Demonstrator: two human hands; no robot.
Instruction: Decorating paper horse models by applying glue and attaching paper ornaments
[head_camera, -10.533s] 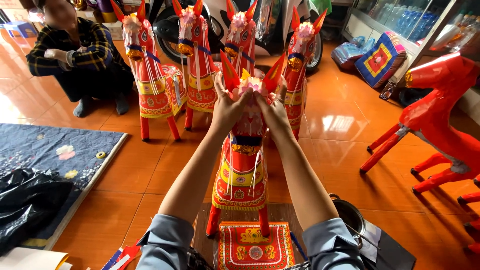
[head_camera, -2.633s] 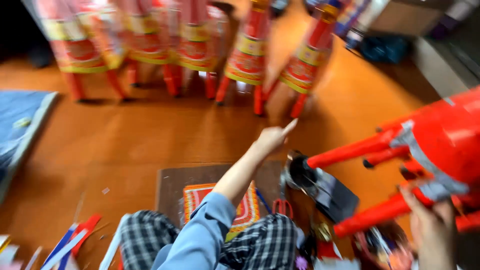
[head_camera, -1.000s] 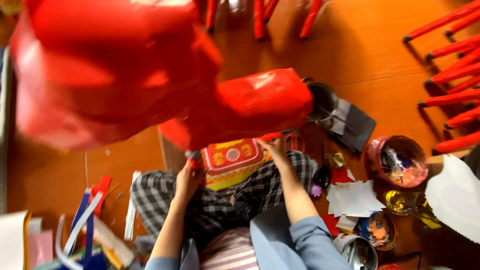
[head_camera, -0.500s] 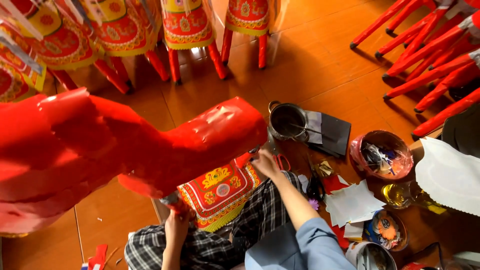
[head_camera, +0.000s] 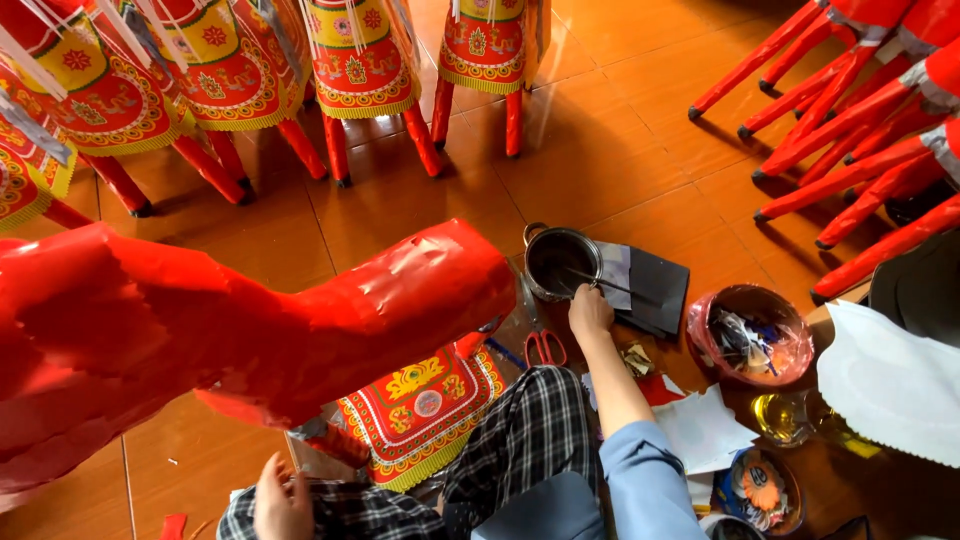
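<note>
Red paper horse body (head_camera: 250, 340) lay across the lap, long axis running left to right, blunt end pointing right toward the metal pot (head_camera: 562, 262).
Horse's left part was cut off by the frame edge, blurred up close. Left hand (head_camera: 282, 500) sat low under the body, fingers curled, grip hard to make out. A patterned red-and-yellow cloth (head_camera: 425, 410) was half hidden beneath. Red-handled scissors (head_camera: 543, 346) lay on the floor. Right hand (head_camera: 590, 310) pinched a thin stick (head_camera: 605, 283) leaning into the pot, fingers closed on it. Red plastic bowl (head_camera: 750, 340) of scraps stood further right.
</note>
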